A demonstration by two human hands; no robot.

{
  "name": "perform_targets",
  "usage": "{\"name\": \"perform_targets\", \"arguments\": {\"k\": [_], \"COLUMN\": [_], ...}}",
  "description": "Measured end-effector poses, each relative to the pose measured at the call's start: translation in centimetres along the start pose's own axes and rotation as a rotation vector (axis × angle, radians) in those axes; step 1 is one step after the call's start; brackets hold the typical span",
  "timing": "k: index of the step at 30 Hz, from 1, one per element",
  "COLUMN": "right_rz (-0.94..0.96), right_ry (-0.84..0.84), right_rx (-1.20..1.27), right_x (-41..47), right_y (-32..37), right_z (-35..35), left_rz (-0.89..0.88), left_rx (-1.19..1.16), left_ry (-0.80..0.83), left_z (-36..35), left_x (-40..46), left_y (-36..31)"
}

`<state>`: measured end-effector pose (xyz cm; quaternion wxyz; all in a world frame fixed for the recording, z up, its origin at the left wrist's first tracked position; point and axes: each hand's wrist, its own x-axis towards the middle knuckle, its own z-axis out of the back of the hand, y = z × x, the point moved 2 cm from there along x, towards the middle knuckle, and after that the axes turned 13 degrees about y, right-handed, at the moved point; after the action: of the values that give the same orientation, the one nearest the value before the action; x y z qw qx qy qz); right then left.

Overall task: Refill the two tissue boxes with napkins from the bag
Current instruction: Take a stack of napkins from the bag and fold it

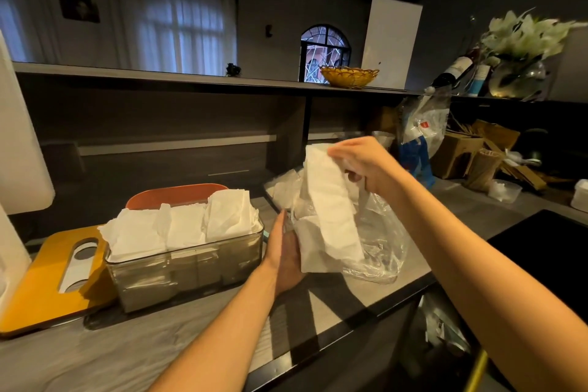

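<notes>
A smoky clear tissue box (187, 267) stands on the counter at left, filled to the rim with white napkins (178, 223). Its yellow lid (47, 280) lies flat to its left. An orange lid or box (171, 196) shows behind it. My right hand (366, 162) pinches the top of a stack of white napkins (331, 200), lifted partly out of a clear plastic bag (378, 251). My left hand (284, 258) lies flat against the bag's left side with straight fingers. A second box (270, 189) with napkins sits behind the bag, mostly hidden.
A shelf above carries a yellow woven basket (350, 76), a wine bottle (455, 71) and a vase of white flowers (521, 51). Cardboard boxes (461, 149), a hanging plastic bag (423, 124) and a small tub (506, 189) crowd the right. A black panel (547, 251) lies at right.
</notes>
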<state>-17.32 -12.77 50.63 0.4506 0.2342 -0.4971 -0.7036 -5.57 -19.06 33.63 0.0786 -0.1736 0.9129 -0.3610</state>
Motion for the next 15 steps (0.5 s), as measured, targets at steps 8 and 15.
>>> {"name": "perform_targets", "arguments": {"k": [8,15], "right_rz": [0.126,0.274], "right_ry": [-0.019,-0.047], "right_rx": [-0.042,-0.077], "right_x": [2.4,2.6], "right_y": [-5.9,-5.4], "right_z": [-2.5,-1.3], "left_rz": [0.035,0.087], "left_rx": [0.068,0.127], "left_ry": [0.011,-0.106], "left_z": [-0.6,-0.1], "left_x": [-0.5,0.3], "left_y": [-0.1,0.5]}}
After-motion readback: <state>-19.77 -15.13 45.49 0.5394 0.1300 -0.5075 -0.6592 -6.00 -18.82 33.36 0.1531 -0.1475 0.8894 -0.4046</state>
